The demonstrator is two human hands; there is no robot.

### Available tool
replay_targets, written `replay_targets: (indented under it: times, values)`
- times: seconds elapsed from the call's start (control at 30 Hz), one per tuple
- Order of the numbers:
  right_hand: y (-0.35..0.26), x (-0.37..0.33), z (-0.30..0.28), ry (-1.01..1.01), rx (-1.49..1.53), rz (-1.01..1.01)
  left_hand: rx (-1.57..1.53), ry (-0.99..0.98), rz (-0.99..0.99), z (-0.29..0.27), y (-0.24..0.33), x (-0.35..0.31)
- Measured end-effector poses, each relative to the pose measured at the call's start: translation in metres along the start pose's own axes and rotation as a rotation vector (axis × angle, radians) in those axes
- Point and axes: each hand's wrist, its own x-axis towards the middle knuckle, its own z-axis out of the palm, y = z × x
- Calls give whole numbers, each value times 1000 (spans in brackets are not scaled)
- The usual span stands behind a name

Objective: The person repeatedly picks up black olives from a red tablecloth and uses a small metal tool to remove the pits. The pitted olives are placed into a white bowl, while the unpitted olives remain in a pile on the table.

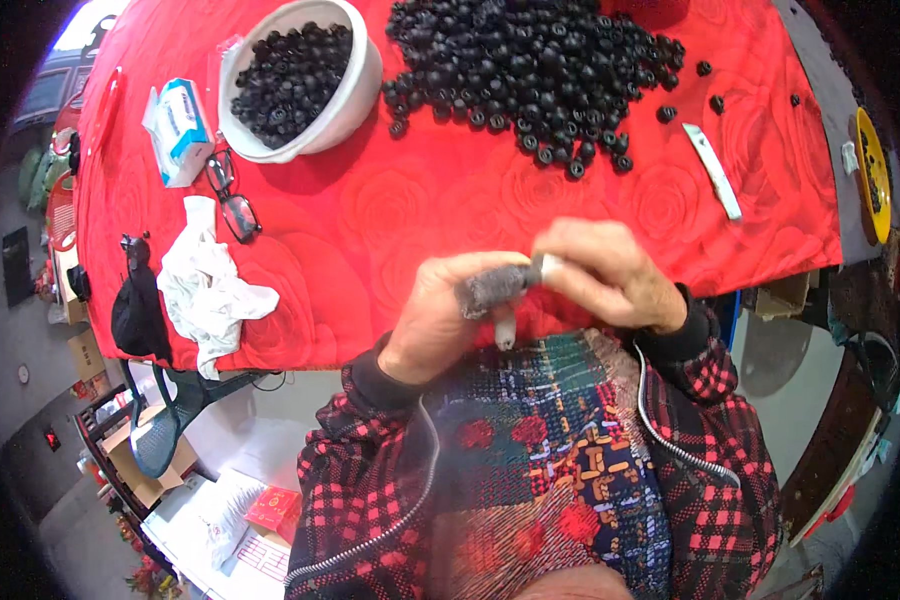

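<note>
1. Black-looking small piece [534, 271], blurred, right where both sets of fingertips meet, above the near part of the red tablecloth [400, 210].
2. Left hand [425, 315]: thumb and forefinger apparently together, clamped on that small piece.
3. Right hand [605, 275]: fingers curled and blurred, with white at the thumb tip; whether pressed on the same piece or merely against it, cannot tell.
4. Along the left forefinger, a dark-grey, fuzzy-looking cylinder [482, 292]; worn or held, cannot tell. Just below, a pale tip [505, 330], perhaps a covered finger.
5. As to progress, by judgement: one piece in hand, far from finished, with a large black heap [530, 70] loose on the cloth and many more black pieces [290, 85] inside the white bowl [365, 95]. Which group worked, which waiting: cannot tell.
6. Relative to the fingers: heap well apart, straight beyond; bowl also well apart, beyond and to the left.
7. Farther out: pale slim tool-like thing [713, 170] to the right; glasses [232, 200], crumpled white cloth [205, 285] and blue-and-white packet [178, 135] to the left.
</note>
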Motion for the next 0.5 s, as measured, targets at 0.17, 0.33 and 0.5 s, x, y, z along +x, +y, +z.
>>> replay_targets:
  times: [0.17,0.33,0.5]
  values:
    - [-4,-9,19,-40,142,-155,-160,-37,48,-3,6,13]
    - [-21,10,5,310,-150,-110,-217,-13,33,9,7,7]
    - [-15,16,17,271,-278,-204,-375,-75,-77,-5,-11,4]
